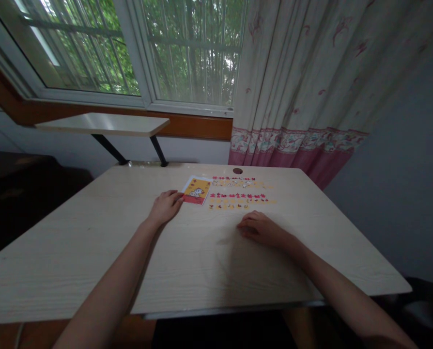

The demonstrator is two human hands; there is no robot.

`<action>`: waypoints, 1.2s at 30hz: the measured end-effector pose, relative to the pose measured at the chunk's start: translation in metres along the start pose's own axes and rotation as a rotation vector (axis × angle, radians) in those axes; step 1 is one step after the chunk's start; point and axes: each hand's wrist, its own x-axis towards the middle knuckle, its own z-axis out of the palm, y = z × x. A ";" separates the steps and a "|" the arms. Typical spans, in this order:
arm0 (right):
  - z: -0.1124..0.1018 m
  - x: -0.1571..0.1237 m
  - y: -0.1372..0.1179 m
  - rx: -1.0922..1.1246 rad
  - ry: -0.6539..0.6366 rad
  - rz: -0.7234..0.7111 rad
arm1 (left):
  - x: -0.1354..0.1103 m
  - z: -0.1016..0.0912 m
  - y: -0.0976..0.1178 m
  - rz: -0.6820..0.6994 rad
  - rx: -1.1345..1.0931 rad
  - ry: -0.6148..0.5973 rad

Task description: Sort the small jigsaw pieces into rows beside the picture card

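Note:
A small picture card (198,188) lies flat on the desk, with a spotted white animal on a yellow and red ground. My left hand (166,205) rests at its lower left edge, palm down, fingers stretched out and touching it. Right of the card, small jigsaw-like pieces (238,196) in red, yellow and white are laid out in several rows. My right hand (260,229) rests on the desk just below these rows, apart from them. Its fingers are curled together, and anything inside them is hidden.
The pale wooden desk (103,232) has a round cable hole (238,171) near its back edge. A raised shelf (107,123) on black legs stands at the back left. Behind are a barred window (194,53) and a patterned curtain (296,97).

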 end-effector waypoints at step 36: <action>0.004 -0.001 0.002 -0.005 0.063 -0.019 | -0.001 -0.023 -0.012 0.144 0.008 -0.105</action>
